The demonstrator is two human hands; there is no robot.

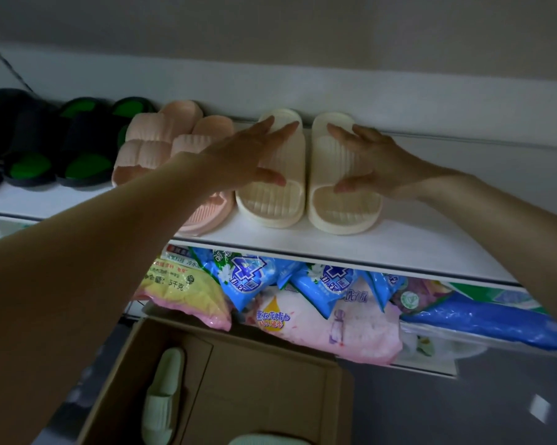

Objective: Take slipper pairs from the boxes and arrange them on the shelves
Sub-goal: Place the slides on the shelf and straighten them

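Two cream slippers stand side by side on the white shelf (399, 242), toes toward me. My left hand (248, 155) lies with straight, spread fingers over the strap of the left cream slipper (270, 203). My right hand (373, 159) lies the same way over the right cream slipper (341, 210). To their left sits a pink pair (148, 146), partly hidden by my left forearm. Further left are black-and-green slippers (81, 155). Below, an open cardboard box (264, 374) holds a pale green slipper (163, 396).
Under the shelf, a lower shelf is packed with bags of detergent in blue (248, 277), pink (328, 329) and yellow (181, 290). A long blue package (495, 319) lies at the right. The grey floor (463, 412) shows right of the box.
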